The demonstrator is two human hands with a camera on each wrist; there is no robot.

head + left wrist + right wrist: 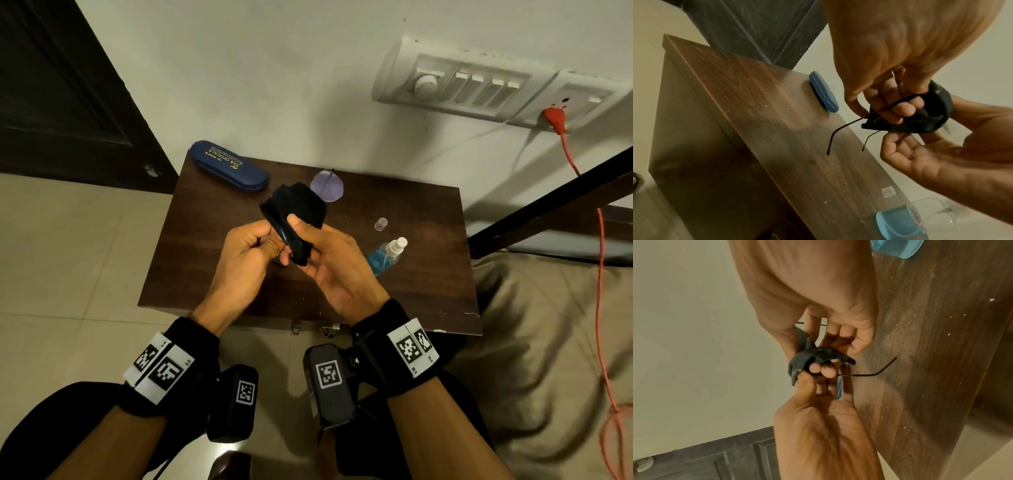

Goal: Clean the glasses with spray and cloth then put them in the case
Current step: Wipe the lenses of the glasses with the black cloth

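While both hands (245,251) (329,255) are pinching cloth (296,209) around glasses (840,129), temple arms are pointing tableward.

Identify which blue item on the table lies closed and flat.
The dark blue glasses case, closed flat at the table's far left corner; the light blue spray bottle sits near the right hand.

Head view downward, wrist views close underneath, sharing table (411,274)

White wall (274,68); dark door (51,85); tiled floor (68,257)
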